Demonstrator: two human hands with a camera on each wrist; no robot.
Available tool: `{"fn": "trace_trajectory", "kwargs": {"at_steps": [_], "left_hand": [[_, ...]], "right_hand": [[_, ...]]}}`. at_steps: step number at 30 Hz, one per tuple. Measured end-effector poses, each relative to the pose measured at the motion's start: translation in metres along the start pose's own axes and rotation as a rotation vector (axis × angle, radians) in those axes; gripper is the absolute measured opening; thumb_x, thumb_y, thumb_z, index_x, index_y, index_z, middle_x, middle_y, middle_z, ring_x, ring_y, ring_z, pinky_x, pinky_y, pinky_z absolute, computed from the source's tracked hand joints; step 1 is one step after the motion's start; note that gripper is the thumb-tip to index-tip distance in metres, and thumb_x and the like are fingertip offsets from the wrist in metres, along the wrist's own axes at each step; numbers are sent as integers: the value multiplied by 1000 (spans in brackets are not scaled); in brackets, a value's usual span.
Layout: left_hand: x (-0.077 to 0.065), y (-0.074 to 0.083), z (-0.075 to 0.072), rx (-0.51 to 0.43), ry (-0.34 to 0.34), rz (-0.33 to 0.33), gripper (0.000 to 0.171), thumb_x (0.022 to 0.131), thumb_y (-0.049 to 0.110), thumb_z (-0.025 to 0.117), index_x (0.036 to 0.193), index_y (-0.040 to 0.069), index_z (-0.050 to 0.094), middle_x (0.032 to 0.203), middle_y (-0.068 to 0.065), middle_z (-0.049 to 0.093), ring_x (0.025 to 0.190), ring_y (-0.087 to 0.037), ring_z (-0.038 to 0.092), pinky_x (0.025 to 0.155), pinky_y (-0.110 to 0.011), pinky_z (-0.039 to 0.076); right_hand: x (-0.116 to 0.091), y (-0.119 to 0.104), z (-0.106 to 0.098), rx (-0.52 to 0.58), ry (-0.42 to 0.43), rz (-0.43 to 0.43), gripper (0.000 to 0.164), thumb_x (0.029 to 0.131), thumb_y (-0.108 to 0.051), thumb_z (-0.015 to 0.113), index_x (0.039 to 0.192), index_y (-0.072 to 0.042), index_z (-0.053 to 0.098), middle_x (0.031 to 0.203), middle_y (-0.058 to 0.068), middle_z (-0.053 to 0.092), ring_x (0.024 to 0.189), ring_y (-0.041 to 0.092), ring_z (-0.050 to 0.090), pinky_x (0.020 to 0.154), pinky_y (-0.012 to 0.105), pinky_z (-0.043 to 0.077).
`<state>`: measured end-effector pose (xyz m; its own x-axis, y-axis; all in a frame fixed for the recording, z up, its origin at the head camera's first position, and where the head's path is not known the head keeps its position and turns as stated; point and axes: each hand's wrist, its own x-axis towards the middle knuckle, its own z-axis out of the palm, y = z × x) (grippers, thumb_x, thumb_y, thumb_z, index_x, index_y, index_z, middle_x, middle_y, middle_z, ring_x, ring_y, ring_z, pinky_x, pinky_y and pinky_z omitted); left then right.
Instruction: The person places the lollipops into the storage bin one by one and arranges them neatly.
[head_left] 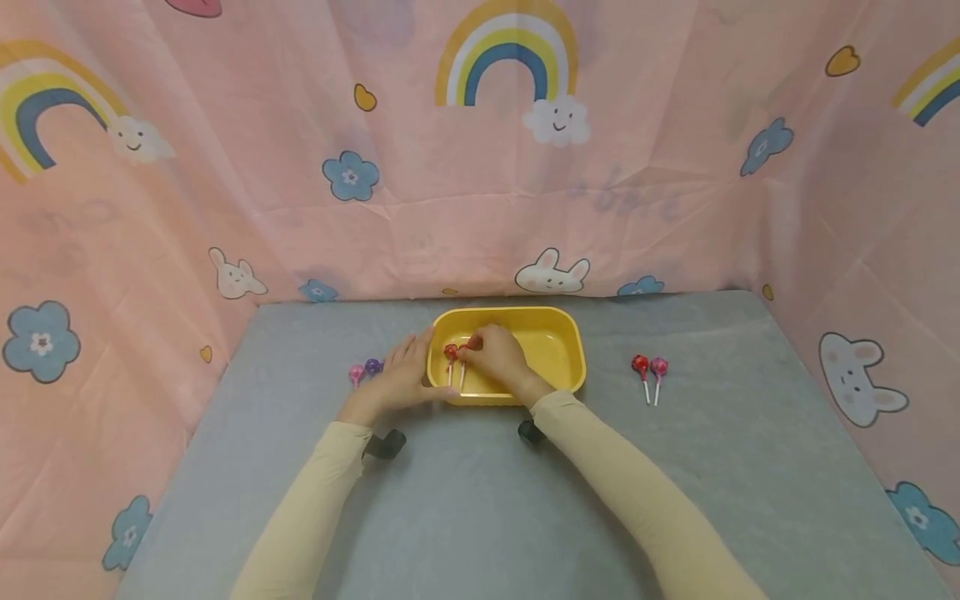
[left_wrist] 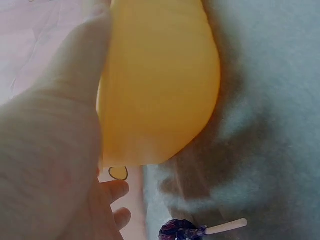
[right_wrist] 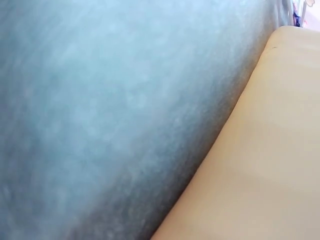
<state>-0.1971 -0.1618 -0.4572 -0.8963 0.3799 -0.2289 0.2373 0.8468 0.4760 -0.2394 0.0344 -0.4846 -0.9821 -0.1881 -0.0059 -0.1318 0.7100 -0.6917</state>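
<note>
A yellow tray (head_left: 557, 354) stands near the back of the table. My right hand (head_left: 501, 358) reaches into its left part and pinches a red lollipop (head_left: 462, 372) near the wrapped head. Just left of that, another red lollipop (head_left: 451, 351) lies in the tray with its stick toward me. My left hand (head_left: 399, 382) rests against the tray's left end, fingers straight along the side and thumb by the front rim. In the left wrist view the tray wall (left_wrist: 160, 85) is close beside that hand. The right wrist view shows the tray's outer wall (right_wrist: 270, 145), not the fingers.
Left of the tray lie a pink lollipop (head_left: 356, 373) and a purple lollipop (head_left: 373, 367), partly behind my left hand. On the right a red lollipop (head_left: 641, 365) and a pink lollipop (head_left: 659, 367) lie side by side. A pink printed curtain (head_left: 465, 225) borders the grey table (head_left: 480, 517).
</note>
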Motion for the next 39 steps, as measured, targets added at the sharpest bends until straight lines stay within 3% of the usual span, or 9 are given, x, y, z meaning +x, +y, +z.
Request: {"fn": "trace_trajectory", "kwargs": {"at_steps": [6, 14, 20, 39], "left_hand": [[5, -1, -2, -18, -10, 34, 122, 80, 62, 72, 160, 12, -5, 168, -16, 8, 155, -40, 6, 125, -60, 10], [16, -4, -7, 17, -32, 71, 133, 71, 66, 78, 160, 11, -5, 168, -12, 9, 155, -38, 7, 126, -58, 10], [22, -10, -6, -44, -27, 89, 133, 70, 64, 79, 160, 13, -4, 168, -12, 9, 154, -38, 10, 125, -59, 15], [27, -11, -4, -87, -93, 55, 139, 70, 61, 81, 158, 21, -18, 169, -13, -1, 156, -36, 3, 126, -55, 12]], "right_hand": [[1, 1, 1, -15, -16, 19, 25, 86, -32, 76, 89, -7, 74, 82, 5, 67, 76, 19, 56, 70, 26, 49], [2, 2, 3, -23, -22, 27, 26, 85, -34, 78, 88, -8, 74, 84, 5, 67, 77, 18, 56, 73, 28, 50], [2, 1, 5, -23, -18, 25, 25, 85, -33, 77, 88, -8, 74, 84, 5, 67, 77, 19, 56, 73, 29, 49], [4, 3, 4, -59, -19, 12, 26, 86, -34, 76, 91, -8, 76, 85, 5, 66, 81, 19, 54, 77, 30, 47]]}}
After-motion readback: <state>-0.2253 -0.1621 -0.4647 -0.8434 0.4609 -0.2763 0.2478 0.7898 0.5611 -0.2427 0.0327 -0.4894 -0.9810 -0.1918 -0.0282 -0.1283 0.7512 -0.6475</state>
